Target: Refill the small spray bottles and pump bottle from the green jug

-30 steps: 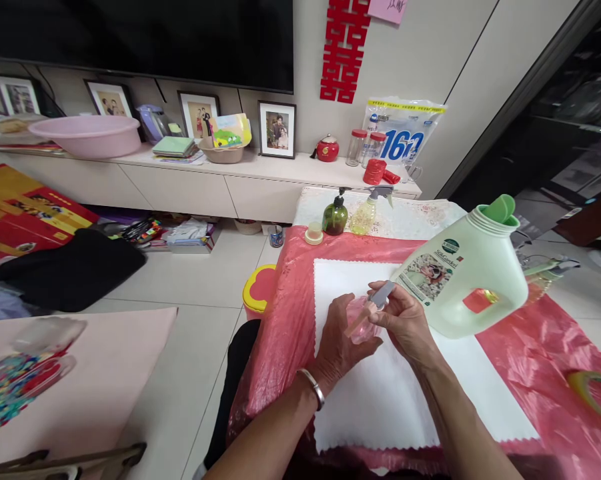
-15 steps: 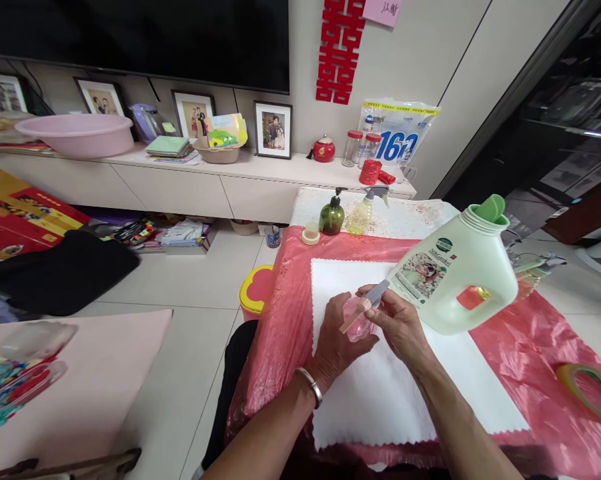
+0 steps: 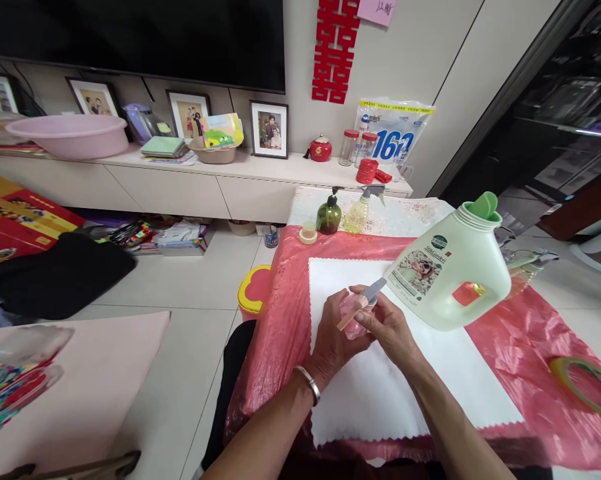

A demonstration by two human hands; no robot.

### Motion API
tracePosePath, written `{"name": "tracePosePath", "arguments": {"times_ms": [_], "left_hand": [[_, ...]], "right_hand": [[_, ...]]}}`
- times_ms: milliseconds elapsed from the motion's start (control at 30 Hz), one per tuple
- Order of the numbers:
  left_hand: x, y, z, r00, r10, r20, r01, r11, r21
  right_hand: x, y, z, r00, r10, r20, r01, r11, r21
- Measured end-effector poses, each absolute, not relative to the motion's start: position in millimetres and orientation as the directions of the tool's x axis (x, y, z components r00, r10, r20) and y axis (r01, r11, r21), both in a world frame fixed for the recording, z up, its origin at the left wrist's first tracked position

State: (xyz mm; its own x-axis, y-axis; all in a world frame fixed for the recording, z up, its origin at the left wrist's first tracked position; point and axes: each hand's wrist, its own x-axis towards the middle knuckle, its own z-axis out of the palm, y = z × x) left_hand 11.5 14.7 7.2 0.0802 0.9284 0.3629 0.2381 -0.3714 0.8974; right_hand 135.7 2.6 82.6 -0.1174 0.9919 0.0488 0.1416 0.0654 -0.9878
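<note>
Over the white scalloped-edged sheet (image 3: 370,387), both hands are on a small pink spray bottle (image 3: 354,327) seen from above, its head part grey and part peach-brown. My left hand (image 3: 331,337) is closed around the bottle's body, thumb along the near side. Thumb and fingers of my right hand (image 3: 387,323) pinch it at the neck, just under the head. Just right of the hands stands a large pale green detergent jug (image 3: 453,267), uncapped, with a green piece in its mouth.
Behind the sheet are a pale cap (image 3: 308,233), a green pump bottle (image 3: 329,217) and a spray bottle of yellowish liquid (image 3: 357,215). Another spray bottle (image 3: 525,277) is behind the jug. A tape roll (image 3: 563,377) lies on the red plastic cover (image 3: 265,360) at right.
The view has shifted slightly. Both hands keep hold of the pink spray bottle, and the right fingers have moved a little around its neck.
</note>
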Motion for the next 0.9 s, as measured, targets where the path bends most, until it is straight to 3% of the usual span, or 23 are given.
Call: {"name": "tracePosePath", "arguments": {"times_ms": [233, 400, 667, 900], "left_hand": [[9.1, 11.8, -7.2, 0.083, 0.917, 0.391, 0.131, -0.399, 0.908], [6.9, 9.6, -4.1, 0.116, 0.925, 0.363, 0.117, -0.375, 0.920], [5.2, 12.2, -11.3, 0.217, 0.875, 0.433, 0.329, -0.483, 0.812], [-0.6, 16.2, -16.5, 0.288, 0.797, 0.531, 0.452, -0.602, 0.658]], "right_hand": [[132.6, -3.8, 77.5, -0.046, 0.997, -0.056, 0.251, -0.043, -0.967], [144.2, 0.5, 77.6, 0.111, 0.994, -0.005, 0.232, -0.031, -0.972], [180.5, -0.8, 108.5, 0.223, 0.967, 0.124, 0.134, 0.096, -0.986], [203.3, -39.2, 152.7, 0.259, 0.956, 0.138, 0.197, 0.088, -0.976]]}}
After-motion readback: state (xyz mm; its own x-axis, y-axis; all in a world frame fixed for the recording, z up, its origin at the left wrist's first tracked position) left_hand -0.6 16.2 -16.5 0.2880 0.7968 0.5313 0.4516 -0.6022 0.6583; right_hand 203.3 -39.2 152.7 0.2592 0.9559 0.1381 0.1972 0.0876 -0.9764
